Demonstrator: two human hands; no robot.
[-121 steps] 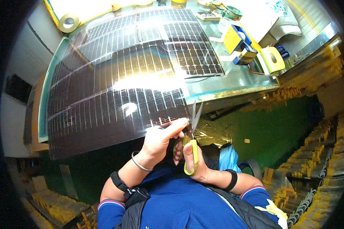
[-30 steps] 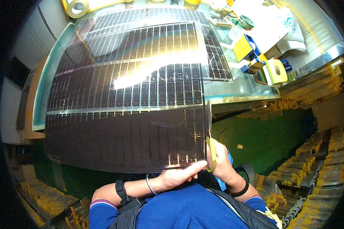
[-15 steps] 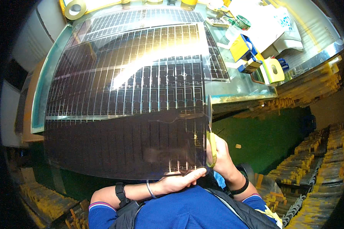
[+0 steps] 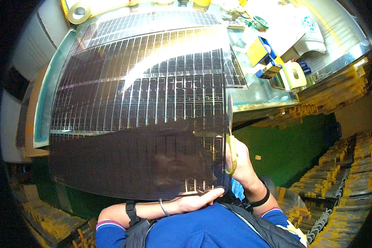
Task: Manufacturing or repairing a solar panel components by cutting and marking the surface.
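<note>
Film sheet (image 4: 136,115): we count one in hand, large, dark, see-through in places, patterned with pale circuit-like lines. Its far part extends over the bench (image 4: 273,96); its near part projects past the bench's front edge, above the green floor (image 4: 289,140). Whether the far part rests on anything, we cannot tell. Second gridded sheet (image 4: 237,74): partly covered on the bench, showing past the first one's right edge. Left hand (image 4: 199,199), one of our two: closed in a pinch at the near right corner, thumb on top, fingers largely hidden. Right hand (image 4: 242,159): closed around the yellow-green handles of one pair of scissors (image 4: 233,151), blades pointing away from us just beside the right edge; blade opening, we cannot tell. At far left, we count one tape roll (image 4: 79,21); on the bench's right side, one blue-and-yellow dispenser (image 4: 258,51) and one yellow-green holder (image 4: 299,80). Black straps (image 4: 131,213): two, one per arm.
</note>
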